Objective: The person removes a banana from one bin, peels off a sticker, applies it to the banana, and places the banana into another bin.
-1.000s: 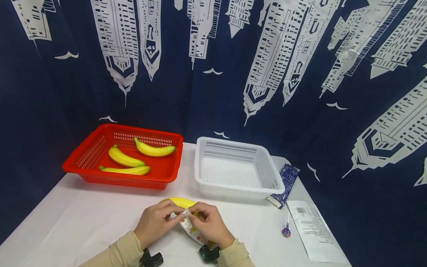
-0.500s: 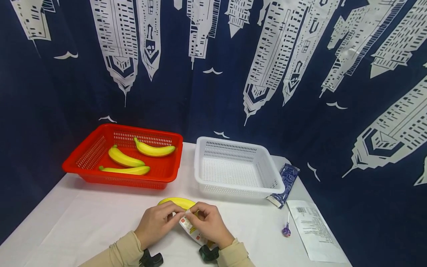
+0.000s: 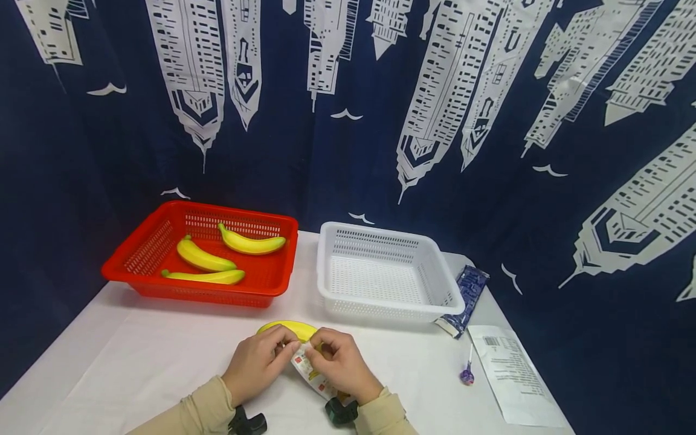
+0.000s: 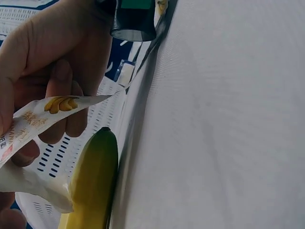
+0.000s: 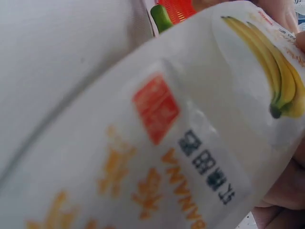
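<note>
A white printed banana label strip (image 3: 310, 370) stretches between my two hands at the front middle of the table. My left hand (image 3: 257, 365) pinches its upper end between thumb and fingers. Close beside it, my right hand (image 3: 346, 370) pinches the same end, and the rest of the strip hangs down toward the right wrist. Just beyond the fingertips lies a yellow banana (image 3: 287, 328), partly hidden by the hands; its green tip shows in the left wrist view. In the right wrist view the strip (image 5: 157, 114), with banana pictures and the word BANANA, fills much of the frame.
A red basket (image 3: 116, 266) holding several bananas stands back left. To its right is a white basket (image 3: 326, 290). Farther right lie a blue packet (image 3: 469, 296), a lollipop (image 3: 467, 376) and a white printed sheet (image 3: 513, 374). A dark skyline curtain (image 3: 348, 163) hangs behind.
My hands stay nearly in place at the strip's end, with only small finger shifts. The strip and the banana's visible part have barely moved.
</note>
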### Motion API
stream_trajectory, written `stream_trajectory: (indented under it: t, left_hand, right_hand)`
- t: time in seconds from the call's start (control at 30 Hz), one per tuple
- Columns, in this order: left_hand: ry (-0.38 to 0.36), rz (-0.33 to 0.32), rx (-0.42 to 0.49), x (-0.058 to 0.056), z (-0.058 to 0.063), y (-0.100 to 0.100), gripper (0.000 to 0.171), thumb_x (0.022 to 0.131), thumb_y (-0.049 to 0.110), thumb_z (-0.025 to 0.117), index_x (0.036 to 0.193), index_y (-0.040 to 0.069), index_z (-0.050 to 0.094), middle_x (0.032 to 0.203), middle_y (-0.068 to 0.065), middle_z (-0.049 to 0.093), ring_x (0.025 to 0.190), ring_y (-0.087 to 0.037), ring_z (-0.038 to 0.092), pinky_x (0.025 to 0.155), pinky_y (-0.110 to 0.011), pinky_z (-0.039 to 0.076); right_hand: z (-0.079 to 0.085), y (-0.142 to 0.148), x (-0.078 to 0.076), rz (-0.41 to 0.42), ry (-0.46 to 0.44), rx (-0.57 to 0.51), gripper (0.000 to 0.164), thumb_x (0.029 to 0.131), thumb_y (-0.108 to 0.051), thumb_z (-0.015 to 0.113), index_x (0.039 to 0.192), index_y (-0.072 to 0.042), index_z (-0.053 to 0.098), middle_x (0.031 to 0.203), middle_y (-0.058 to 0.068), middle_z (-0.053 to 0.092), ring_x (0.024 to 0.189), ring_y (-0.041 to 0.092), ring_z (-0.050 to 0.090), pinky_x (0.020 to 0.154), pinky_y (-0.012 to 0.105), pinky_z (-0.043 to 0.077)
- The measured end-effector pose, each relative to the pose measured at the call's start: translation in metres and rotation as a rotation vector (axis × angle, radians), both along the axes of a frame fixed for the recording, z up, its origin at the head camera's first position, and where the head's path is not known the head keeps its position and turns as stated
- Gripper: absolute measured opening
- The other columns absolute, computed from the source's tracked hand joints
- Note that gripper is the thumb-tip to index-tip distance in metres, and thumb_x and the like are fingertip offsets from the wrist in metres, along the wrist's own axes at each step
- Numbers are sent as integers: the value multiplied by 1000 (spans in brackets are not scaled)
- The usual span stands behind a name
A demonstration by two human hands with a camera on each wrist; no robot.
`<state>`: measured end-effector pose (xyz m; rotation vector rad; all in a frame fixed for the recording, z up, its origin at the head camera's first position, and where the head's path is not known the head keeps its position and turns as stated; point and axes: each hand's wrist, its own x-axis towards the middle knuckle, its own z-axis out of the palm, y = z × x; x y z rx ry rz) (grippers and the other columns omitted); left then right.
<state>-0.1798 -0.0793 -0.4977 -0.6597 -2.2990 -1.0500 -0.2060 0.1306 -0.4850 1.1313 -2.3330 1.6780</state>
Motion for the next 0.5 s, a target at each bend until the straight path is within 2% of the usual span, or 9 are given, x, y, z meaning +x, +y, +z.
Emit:
stream_trajectory:
  t: [0.1,0.23,0.37,0.5]
  left_hand:
    - [-90,34,90,-4,3,-5,9,98,18,69,94,24,65,81,19,54,70,4,49,60,-18,42]
    - [-149,53,236,-12,6,-15,7,100,13,67,94,17,64,78,15,56,70,0,53,61,-22,45]
    - [-178,-25,301,-15,3,-18,5,101,16,67,97,12,65,78,11,61,69,-3,56,60,-23,47]
    - [-196,-63,313,-11,1,-14,7,98,14,70,95,20,67,76,13,61,67,-4,55,59,-22,46]
  right_hand:
    - [1,0,1,19,-12,-2,17,87,6,67,81,-9,63,66,10,51,53,-3,33,46,15,30]
    - [2,1,2,8,-69,-5,15,85,9,65,80,-4,63,72,12,60,54,-3,37,47,15,33]
    - [2,0,3,-22,-143,15,10,88,6,65,81,-1,63,65,3,53,50,-4,36,46,15,33]
    - [3,0,4,-63,-194,61,12,94,-7,69,83,-2,64,60,-4,45,48,-3,35,45,16,33]
